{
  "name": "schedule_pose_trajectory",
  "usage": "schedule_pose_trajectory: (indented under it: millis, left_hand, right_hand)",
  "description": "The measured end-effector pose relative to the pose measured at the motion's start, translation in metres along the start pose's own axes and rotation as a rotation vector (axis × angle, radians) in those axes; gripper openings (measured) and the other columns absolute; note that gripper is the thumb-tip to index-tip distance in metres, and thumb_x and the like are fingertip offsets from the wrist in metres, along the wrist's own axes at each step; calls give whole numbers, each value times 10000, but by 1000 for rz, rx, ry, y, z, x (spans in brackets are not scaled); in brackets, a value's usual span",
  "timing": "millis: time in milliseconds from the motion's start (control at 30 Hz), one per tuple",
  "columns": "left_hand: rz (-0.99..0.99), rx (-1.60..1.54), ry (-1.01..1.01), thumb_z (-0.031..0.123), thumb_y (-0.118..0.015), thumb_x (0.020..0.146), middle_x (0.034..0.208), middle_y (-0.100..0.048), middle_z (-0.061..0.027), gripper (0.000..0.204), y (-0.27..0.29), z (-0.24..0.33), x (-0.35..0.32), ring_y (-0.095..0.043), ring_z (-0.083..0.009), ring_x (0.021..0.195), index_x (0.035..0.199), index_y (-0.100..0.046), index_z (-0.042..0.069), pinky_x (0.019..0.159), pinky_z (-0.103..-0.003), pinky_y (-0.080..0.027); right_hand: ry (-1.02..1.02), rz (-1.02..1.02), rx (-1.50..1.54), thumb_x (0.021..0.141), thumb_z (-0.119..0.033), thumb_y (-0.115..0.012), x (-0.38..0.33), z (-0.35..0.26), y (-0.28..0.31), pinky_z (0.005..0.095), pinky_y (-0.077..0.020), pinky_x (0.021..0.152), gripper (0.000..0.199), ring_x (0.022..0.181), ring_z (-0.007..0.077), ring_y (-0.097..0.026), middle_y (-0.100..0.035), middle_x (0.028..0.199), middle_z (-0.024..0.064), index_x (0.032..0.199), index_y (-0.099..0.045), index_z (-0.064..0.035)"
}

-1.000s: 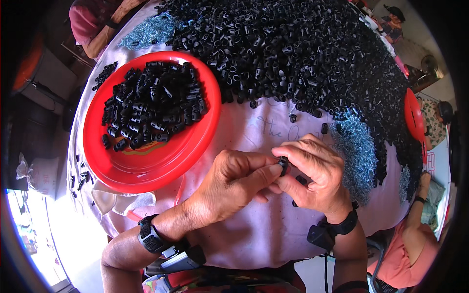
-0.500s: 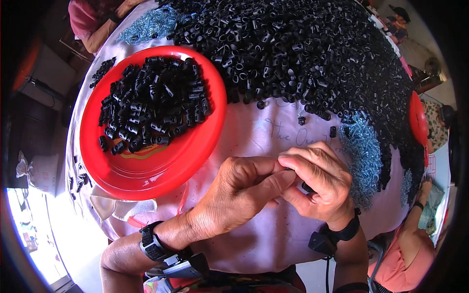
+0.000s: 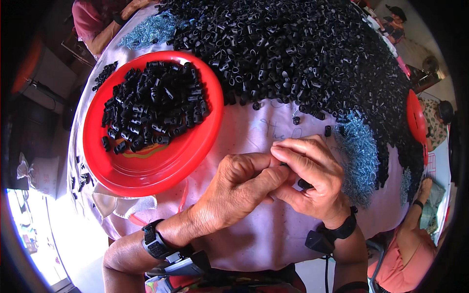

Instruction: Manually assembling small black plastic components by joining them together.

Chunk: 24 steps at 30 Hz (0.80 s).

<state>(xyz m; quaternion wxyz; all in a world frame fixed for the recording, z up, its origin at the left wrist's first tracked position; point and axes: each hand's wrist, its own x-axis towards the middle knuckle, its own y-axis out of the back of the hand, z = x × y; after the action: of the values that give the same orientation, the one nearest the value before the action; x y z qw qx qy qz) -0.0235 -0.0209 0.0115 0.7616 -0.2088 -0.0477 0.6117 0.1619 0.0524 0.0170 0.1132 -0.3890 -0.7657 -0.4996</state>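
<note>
My left hand (image 3: 237,188) and my right hand (image 3: 312,178) meet above the cloth, fingertips pinched together. Only a sliver of a small black plastic cord lock part (image 3: 283,164) shows between them; the fingers cover the rest. Another black piece (image 3: 305,184) is tucked under the curled fingers of my right hand. To the left, a red plastic plate (image 3: 156,183) bears a heap of black cord locks (image 3: 151,105). Close to my right hand lies a pile of small bluish metal springs (image 3: 360,158).
A large mound of loose black plastic parts (image 3: 293,53) covers the far side of the pale pink cloth (image 3: 244,132). More springs (image 3: 151,30) lie at the far left. Another red plate (image 3: 416,117) is at the right edge. Co-workers' arms (image 3: 105,36) (image 3: 415,210) rest at both sides.
Both hands have shifted slightly away from me and to the left, still pinched together. The view has moved a little; the plate and piles look the same.
</note>
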Motion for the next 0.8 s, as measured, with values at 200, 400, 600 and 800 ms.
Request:
schedule_pose_trajectory:
  millis: [200, 400, 600, 800]
  left_hand:
    - [-50, 83, 41, 257, -563, 1089, 950, -728, -38, 346, 4, 6, 0, -629, -55, 851, 1145, -715, -49, 755, -244, -542]
    - [-95, -9, 103, 263, -491, 1113, 1055, -712, -67, 371, 7, 2, -3, -659, -85, 915, 1248, -665, -35, 793, -272, -581]
    - [-160, 22, 174, 249, -472, 1118, 1048, -718, -89, 374, 10, 6, -2, -692, -129, 966, 1238, -664, -49, 813, -289, -594]
    - [-81, -162, 223, 291, -477, 1121, 1148, -720, -134, 410, 7, 6, -4, -706, -158, 999, 1272, -636, -56, 879, -304, -594]
  right_hand:
    - [29, -5, -70, 662, -85, -894, -1, 0, 1, 385, -572, 759, 541, 869, 286, -681, -711, 1069, 128, 1168, -722, 1]
    - [36, 0, -92, 699, -94, -878, -1, 3, 6, 373, -555, 706, 462, 799, 284, -669, -711, 1006, 128, 1117, -718, 22]
    - [68, -28, -48, 720, -107, -869, 2, 1, 5, 362, -551, 684, 414, 767, 277, -664, -705, 942, 124, 1074, -709, 34]
    - [90, -12, -83, 714, -103, -881, 1, 2, 5, 357, -552, 682, 452, 758, 275, -665, -712, 954, 131, 1099, -703, 53]
